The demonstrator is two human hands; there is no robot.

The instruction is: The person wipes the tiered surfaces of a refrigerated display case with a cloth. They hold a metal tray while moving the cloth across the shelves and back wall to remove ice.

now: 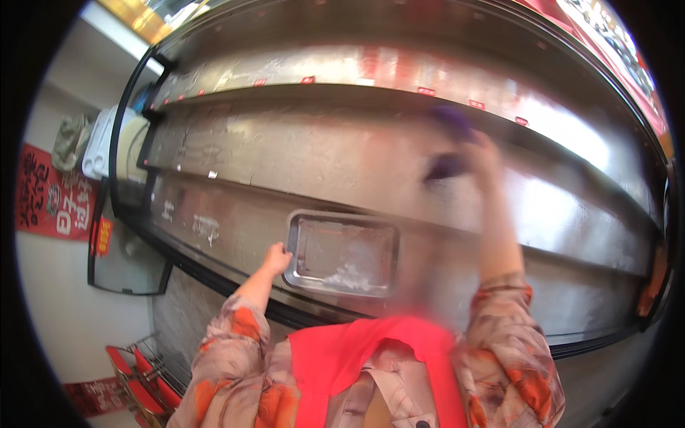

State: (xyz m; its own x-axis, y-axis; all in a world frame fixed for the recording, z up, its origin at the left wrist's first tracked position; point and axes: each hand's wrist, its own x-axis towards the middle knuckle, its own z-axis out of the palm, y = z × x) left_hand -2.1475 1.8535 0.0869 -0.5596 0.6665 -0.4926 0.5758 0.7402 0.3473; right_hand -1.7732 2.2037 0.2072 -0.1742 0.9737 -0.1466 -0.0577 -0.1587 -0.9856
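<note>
My left hand point(278, 259) grips the left rim of a rectangular metal tray point(397, 257). The tray sits on the lowest step of a stainless steel display case, and whitish residue or wet shine shows on its bottom. My right hand point(481, 158) is farther up and to the right, over the middle steps, closed on a dark purple cloth point(452, 120). Hand and cloth are motion-blurred, so whether the cloth touches the metal cannot be told. The middle step point(321, 155) of the case has a smeared, shiny surface.
Small red labels point(426, 91) line the upper step edge. A black frame point(203, 278) borders the case. At left are a white plastic container point(99, 142), a glass panel point(128, 262) and a red poster with writing point(53, 198). Red folding chairs point(139, 385) stand lower left.
</note>
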